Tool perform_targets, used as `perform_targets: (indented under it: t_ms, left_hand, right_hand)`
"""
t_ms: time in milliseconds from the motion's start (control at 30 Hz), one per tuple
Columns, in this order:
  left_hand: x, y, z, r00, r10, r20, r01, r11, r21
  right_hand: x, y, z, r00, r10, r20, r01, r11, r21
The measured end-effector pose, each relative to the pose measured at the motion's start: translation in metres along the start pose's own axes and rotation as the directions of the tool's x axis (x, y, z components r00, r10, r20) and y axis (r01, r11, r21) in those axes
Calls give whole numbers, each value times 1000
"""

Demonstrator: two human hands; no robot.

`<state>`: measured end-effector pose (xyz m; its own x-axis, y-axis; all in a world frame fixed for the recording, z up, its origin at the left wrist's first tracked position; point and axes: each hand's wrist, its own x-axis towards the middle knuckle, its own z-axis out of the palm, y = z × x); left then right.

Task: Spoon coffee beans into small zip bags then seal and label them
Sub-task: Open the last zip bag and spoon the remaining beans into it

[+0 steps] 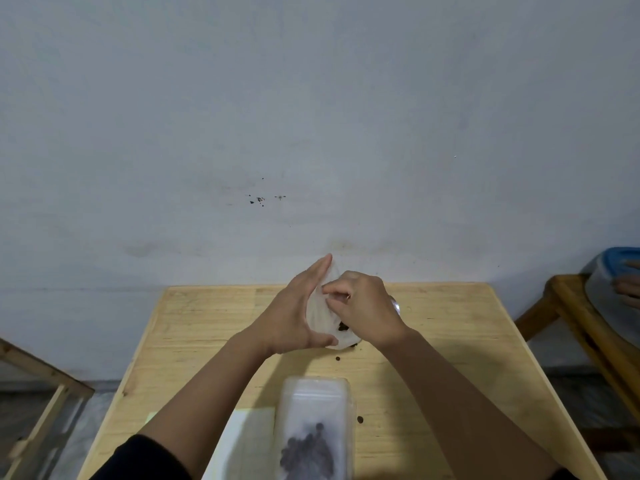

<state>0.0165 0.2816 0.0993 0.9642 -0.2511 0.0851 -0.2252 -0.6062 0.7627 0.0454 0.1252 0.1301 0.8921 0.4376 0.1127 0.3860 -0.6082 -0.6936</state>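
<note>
Above the middle of the wooden table (194, 327) I hold a small clear zip bag (323, 313) upright, with a few dark coffee beans at its bottom. My left hand (298, 313) cups its left side, fingers straight along the bag and thumb under it. My right hand (363, 310) pinches the bag's upper edge with curled fingers. A shiny bit of metal (396, 305) shows behind my right hand; what it is I cannot tell. Near the front edge lies a filled zip bag (313, 431) with a dark heap of beans inside.
Loose beans (338, 358) lie on the table under the held bag, and one more (360, 419) lies right of the filled bag. White paper sheets (242, 441) lie at the front left. At far right, a blue-lidded container (613, 271) sits on another wooden stand.
</note>
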Motion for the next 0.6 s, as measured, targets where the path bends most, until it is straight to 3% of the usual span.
perform_targets:
  t_ms: [233, 333, 433, 500, 600]
  left_hand:
    - [-1, -7, 2, 970, 84, -229, -79, 996, 29]
    - [-7, -16, 7, 956, 44, -289, -42, 999, 12]
    - [-16, -26, 13, 945, -49, -323, 42, 999, -30]
    - [-19, -30, 16, 937, -96, -336, 85, 995, -46]
    - [-22, -33, 20, 928, -122, -353, 115, 993, -39]
  right_hand:
    - [-1, 5, -4, 983, -50, 174, 51, 999, -2]
    - [-6, 12, -7, 990, 11, 138, -46, 968, 248]
    - [-15, 45, -1, 979, 196, -63, -154, 900, 408]
    - [-24, 76, 8, 895, 394, -209, -308, 885, 350]
    - [-40, 121, 23, 762, 593, -262, -541, 804, 245]
